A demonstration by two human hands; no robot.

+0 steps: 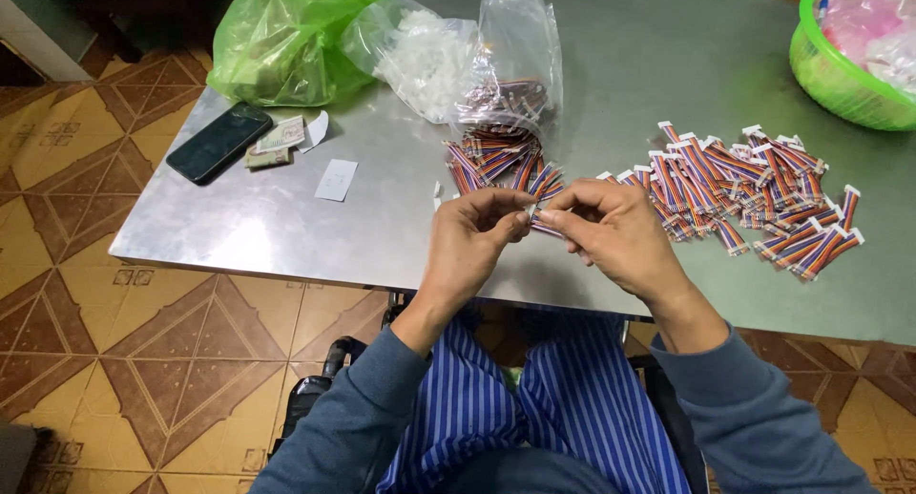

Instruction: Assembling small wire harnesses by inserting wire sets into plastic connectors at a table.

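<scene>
Two hands work at the table edge, the left hand (472, 234) and the right hand (615, 231), pinching one short ribbon cable (542, 225) between them. The metal table (286, 217) carries two heaps of such striped cables, too many to count: one loose heap (754, 190) on the right, and one heap (501, 155) spilling from a clear bag (515, 64). There are also one clear bag of white pieces (425, 60), one green plastic bag (286, 41), one green basket (840, 74), one black phone (218, 142), one white paper slip (336, 180) and one small fold of banknotes (277, 141).
</scene>
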